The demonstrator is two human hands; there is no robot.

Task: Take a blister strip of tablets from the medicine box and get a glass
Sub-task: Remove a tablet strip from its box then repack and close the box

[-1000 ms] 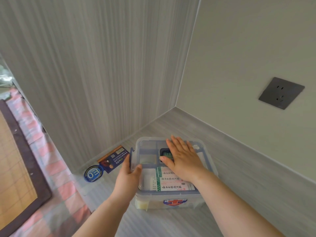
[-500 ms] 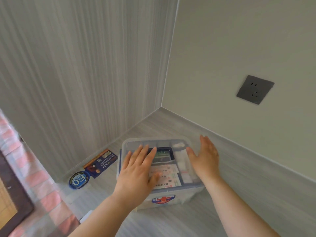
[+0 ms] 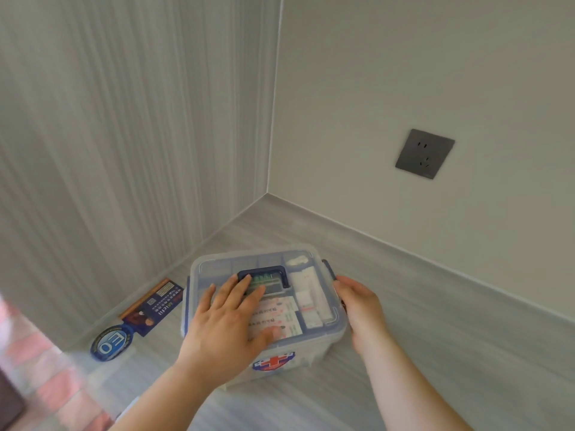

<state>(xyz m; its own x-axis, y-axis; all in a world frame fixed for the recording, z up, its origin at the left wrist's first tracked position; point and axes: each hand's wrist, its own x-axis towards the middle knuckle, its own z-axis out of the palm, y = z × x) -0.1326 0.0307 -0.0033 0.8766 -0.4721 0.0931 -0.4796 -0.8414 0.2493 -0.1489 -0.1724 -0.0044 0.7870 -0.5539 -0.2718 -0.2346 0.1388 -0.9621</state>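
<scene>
Pressing left hand (image 3: 224,325) flat, fingers straight, on clear, blue-trimmed medicine box (image 3: 314,343) marked with red cross; gripping its right side with right hand (image 3: 364,309).

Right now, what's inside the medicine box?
Through the clear lid of the medicine box: printed white cartons, small white packs, something green under the handle. The left hand covers the left part; no blister strip can be made out.

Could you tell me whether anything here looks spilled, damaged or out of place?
Nothing stands out. The medicine box sits level with its lid on, the left hand flat on top and the right hand holding its right side. A card and a round sticker lie flat beside it.
</scene>
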